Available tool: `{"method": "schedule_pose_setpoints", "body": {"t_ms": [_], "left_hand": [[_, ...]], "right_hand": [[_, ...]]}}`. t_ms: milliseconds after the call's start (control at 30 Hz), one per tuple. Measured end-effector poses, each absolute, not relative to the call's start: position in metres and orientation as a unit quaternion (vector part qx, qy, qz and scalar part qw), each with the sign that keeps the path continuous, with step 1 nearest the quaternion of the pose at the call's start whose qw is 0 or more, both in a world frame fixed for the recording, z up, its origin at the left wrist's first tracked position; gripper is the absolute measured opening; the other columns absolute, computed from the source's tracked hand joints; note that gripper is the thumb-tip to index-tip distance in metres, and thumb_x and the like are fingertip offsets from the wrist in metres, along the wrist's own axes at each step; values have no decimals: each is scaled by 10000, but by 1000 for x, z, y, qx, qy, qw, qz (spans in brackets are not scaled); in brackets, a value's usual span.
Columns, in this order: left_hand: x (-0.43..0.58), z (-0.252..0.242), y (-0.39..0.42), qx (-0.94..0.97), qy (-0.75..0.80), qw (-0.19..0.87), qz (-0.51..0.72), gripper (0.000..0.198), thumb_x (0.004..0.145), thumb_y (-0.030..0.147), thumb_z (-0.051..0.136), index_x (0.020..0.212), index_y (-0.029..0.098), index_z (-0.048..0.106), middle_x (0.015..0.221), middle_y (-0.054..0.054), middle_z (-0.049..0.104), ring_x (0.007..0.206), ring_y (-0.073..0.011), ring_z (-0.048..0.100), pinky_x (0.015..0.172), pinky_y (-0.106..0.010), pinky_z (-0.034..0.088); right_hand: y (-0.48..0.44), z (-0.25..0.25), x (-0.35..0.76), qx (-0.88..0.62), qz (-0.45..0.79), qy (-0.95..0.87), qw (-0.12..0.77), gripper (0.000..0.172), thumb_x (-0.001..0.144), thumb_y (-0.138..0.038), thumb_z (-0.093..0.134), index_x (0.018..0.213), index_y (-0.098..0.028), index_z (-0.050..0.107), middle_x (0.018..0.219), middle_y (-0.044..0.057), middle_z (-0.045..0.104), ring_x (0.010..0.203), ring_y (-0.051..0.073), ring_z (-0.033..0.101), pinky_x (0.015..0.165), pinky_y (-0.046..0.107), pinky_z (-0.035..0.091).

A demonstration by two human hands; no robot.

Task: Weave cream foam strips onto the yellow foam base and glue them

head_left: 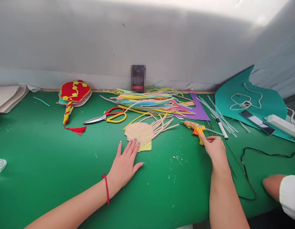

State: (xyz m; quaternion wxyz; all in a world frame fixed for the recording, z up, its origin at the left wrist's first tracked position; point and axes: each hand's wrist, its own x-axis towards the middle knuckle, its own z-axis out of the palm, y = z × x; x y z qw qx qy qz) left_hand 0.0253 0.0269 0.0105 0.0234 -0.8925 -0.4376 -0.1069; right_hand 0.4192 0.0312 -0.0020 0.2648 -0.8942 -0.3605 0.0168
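Note:
My left hand (125,162) lies flat on the green table (54,159), fingers stretched out, fingertips touching the near edge of a woven piece of cream strips (144,131) on a yellow backing. My right hand (214,148) reaches to a yellow glue gun (196,128) lying on the table; its fingers are curled and touch the gun's handle, and it is unclear whether they grip it. Loose cream strip ends fan out to the right of the woven piece.
A pile of coloured straws (152,101) and purple sheet (197,109) lie behind. Red-and-yellow scissors (109,117), a red fan with tassel (73,93), clear glue sticks (217,114), a teal sheet (252,98) with phone and power strip, a black cord (245,171). Another person's arm (281,189) at right.

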Motion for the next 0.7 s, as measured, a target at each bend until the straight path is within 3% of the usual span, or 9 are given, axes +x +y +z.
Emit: {"method": "schedule_pose_setpoints", "body": {"t_ms": [133,267,433,567,700], "left_hand": [[20,17,39,-891,-427,38,-150,433,984,317,316,1349,148,476,1389,-133,518,1275,-270,488,1142,-585,168],[7,28,67,-921,-356,51,-149,416,912,25,281,1193,115,574,1307,-140,587,1251,-253,507,1083,-490,339],[-1,41,100,-962,-250,-15,-109,279,941,101,355,1043,170,605,1138,-94,658,1057,-191,603,967,-363,456],[-3,43,110,-969,-216,-51,-110,281,959,126,337,978,191,609,1087,-76,667,963,-163,618,842,-305,490],[-3,40,111,-975,-197,-19,-101,283,963,123,336,924,196,607,1077,-65,670,929,-161,619,856,-313,470]], "right_hand": [[38,-8,416,-903,23,-366,222,557,732,-681,485,925,-166,574,900,161,624,860,329,582,736,454,440],[45,-10,410,-877,11,-399,267,482,775,-622,435,896,-168,542,928,168,600,939,327,561,820,461,422],[48,-9,405,-873,11,-372,315,469,818,-613,356,898,-171,489,939,190,597,959,331,555,820,462,412],[44,0,399,-864,21,-347,363,486,888,-562,246,1059,-147,433,837,139,635,788,270,604,707,403,435],[30,23,370,-833,52,-378,400,534,891,-579,275,1190,-157,408,891,109,648,688,218,589,653,353,430]]}}
